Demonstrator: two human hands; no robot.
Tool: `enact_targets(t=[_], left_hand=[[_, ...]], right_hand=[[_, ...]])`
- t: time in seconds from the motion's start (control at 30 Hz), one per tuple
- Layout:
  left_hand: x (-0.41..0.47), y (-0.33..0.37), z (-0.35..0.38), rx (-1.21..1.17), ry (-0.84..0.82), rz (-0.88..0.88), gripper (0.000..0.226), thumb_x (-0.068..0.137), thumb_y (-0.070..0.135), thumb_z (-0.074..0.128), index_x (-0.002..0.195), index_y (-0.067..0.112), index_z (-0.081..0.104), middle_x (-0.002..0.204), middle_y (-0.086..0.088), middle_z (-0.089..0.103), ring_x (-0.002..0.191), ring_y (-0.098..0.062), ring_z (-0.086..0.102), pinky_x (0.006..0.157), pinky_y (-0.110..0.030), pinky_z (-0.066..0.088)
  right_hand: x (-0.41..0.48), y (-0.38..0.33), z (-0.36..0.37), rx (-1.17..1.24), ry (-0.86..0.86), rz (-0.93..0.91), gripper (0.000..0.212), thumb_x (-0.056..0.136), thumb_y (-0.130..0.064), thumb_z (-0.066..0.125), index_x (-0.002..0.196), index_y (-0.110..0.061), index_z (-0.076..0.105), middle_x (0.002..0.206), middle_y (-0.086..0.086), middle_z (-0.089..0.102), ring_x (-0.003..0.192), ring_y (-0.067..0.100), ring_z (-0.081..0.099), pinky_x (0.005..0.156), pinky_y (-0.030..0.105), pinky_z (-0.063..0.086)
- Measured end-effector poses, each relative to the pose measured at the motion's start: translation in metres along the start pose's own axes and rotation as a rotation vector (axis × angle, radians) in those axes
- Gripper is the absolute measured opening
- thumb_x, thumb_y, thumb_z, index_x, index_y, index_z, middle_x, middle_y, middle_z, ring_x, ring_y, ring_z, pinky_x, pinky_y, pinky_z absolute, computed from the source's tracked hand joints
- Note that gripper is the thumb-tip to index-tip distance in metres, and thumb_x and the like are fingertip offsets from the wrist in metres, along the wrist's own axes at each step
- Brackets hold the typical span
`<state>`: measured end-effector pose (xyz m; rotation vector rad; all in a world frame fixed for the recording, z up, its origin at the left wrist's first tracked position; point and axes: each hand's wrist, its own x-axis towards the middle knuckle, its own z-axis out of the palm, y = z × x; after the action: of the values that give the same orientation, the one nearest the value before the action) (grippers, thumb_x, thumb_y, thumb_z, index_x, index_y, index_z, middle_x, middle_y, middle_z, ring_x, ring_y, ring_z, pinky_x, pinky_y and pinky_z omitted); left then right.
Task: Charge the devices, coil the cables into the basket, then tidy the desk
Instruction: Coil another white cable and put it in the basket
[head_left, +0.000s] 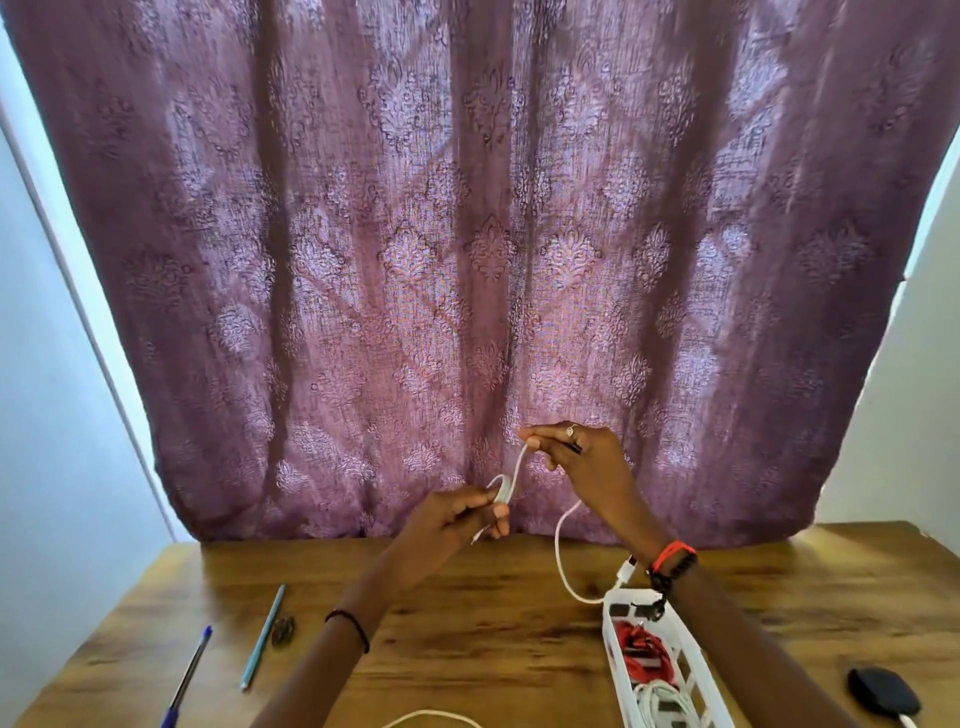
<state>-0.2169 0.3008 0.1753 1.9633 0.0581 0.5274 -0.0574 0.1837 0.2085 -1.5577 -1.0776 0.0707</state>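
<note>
- Head view, the hands: the left hand (457, 519) is raised over the desk (493, 649), up and to the left of the basket (609, 644). Its fingers are curled round a few small loops of the white cable (505, 488).
- The right hand (576, 457) is higher, above the basket's far end. It pinches the same cable between thumb and forefinger, with the other fingers bent.
- Below that pinch the cable hangs in a slack loop. Its plug (626, 569) sits just at the basket's far end, beside the right wrist.
- Head view, the basket: it stands on the desk under the right forearm. A red cable (644, 654) and a second white cable (660, 701) already lie coiled inside it.
- Well to the left of the basket, a teal pen (263, 636), a blue pen (189, 675) and a small dark object (283, 631) that I cannot identify lie loose on the desk.
- To the right of the basket lies a black device (883, 696) with a white lead. Left of the basket's near end, a loose cable (431, 716) arcs along the bottom edge.
- Progress, as I judge it: two cables are stowed and this one looks about half wound. Left to do are finishing this coil, putting it in the basket, coiling the loose cable and clearing the pens. I cannot tell whether the charging is done.
</note>
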Motion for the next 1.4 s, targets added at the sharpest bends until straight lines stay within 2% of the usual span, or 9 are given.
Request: enact_targets(t=[0.2,0.37,0.43,0.67,0.8,1.0,1.2,1.3,1.4], left_hand=[[-0.002,0.002,0.012,-0.489,0.103,-0.130,0.025,0.086,0.015,0.055,0.104,0.009,0.071,0.077,-0.004,0.059,0.065,-0.006,0.052,0.068,-0.015,0.045],[-0.002,0.008,0.029,-1.040,0.219,-0.177,0.007,0.066,0.003,0.069,0.071,0.005,0.072,0.072,-0.005,0.063,0.056,-0.005,0.057,0.056,-0.015,0.051],[-0.001,0.003,0.033,-1.158,0.289,-0.183,0.025,0.049,0.005,0.086,0.070,0.006,0.072,0.068,-0.004,0.062,0.056,-0.007,0.060,0.056,-0.016,0.053],[0.000,-0.016,0.055,-1.346,0.420,-0.196,0.068,0.039,0.012,0.094,0.101,-0.002,0.070,0.083,-0.007,0.071,0.067,-0.006,0.068,0.061,-0.017,0.056],[0.004,-0.017,0.072,-1.069,0.567,-0.220,0.034,0.074,0.014,0.068,0.107,0.004,0.066,0.094,-0.001,0.072,0.078,-0.004,0.066,0.070,-0.015,0.055],[0.003,-0.008,0.091,-0.448,0.631,-0.140,0.019,0.091,0.006,0.053,0.092,0.014,0.070,0.082,0.006,0.074,0.074,-0.003,0.067,0.064,-0.014,0.052],[0.005,-0.018,0.097,0.219,0.466,-0.045,0.015,0.089,0.021,0.055,0.080,0.023,0.067,0.075,0.009,0.071,0.068,0.007,0.061,0.066,-0.020,0.047],[0.006,-0.020,0.098,0.432,0.356,0.047,0.030,0.085,0.014,0.046,0.101,0.005,0.069,0.101,-0.015,0.070,0.094,-0.012,0.059,0.080,-0.025,0.043],[0.006,-0.015,0.097,0.566,0.285,0.105,0.025,0.086,0.012,0.044,0.096,0.005,0.066,0.097,-0.005,0.069,0.088,-0.016,0.062,0.075,-0.024,0.045]], right_hand=[[-0.009,0.008,-0.007,0.221,0.055,0.166,0.019,0.082,-0.006,0.066,0.087,-0.022,0.073,0.066,-0.011,0.072,0.052,0.003,0.052,0.058,0.016,0.047],[-0.027,0.017,0.000,0.494,0.092,0.358,0.012,0.084,-0.002,0.063,0.089,-0.007,0.072,0.067,0.003,0.069,0.043,0.003,0.042,0.040,0.014,0.037],[-0.036,0.019,0.006,0.541,0.097,0.429,0.011,0.085,0.000,0.060,0.086,-0.006,0.070,0.064,0.003,0.068,0.036,0.003,0.035,0.034,0.013,0.028],[-0.075,0.039,0.016,0.073,-0.049,0.405,0.014,0.090,-0.011,0.058,0.086,-0.013,0.071,0.052,-0.013,0.061,0.031,0.002,0.040,0.034,0.012,0.029],[-0.087,0.037,0.019,-0.237,-0.201,0.205,0.025,0.087,-0.018,0.052,0.080,-0.004,0.071,0.062,0.001,0.067,0.055,-0.001,0.055,0.057,0.022,0.041],[-0.095,0.031,0.015,-0.632,-0.443,0.068,0.020,0.091,-0.013,0.047,0.105,-0.009,0.061,0.107,0.017,0.064,0.101,0.032,0.060,0.077,0.031,0.043],[-0.087,0.015,-0.013,-0.796,-0.437,-0.108,0.025,0.093,-0.021,0.045,0.107,-0.007,0.060,0.111,0.015,0.058,0.101,0.035,0.058,0.079,0.039,0.045],[-0.083,0.017,-0.021,-0.790,-0.476,-0.123,0.027,0.091,-0.027,0.049,0.102,-0.007,0.063,0.112,0.011,0.055,0.099,0.033,0.058,0.079,0.041,0.045],[-0.079,0.019,-0.029,-0.780,-0.474,-0.098,0.030,0.091,-0.031,0.052,0.106,-0.008,0.064,0.111,0.010,0.056,0.102,0.028,0.056,0.083,0.040,0.044]])
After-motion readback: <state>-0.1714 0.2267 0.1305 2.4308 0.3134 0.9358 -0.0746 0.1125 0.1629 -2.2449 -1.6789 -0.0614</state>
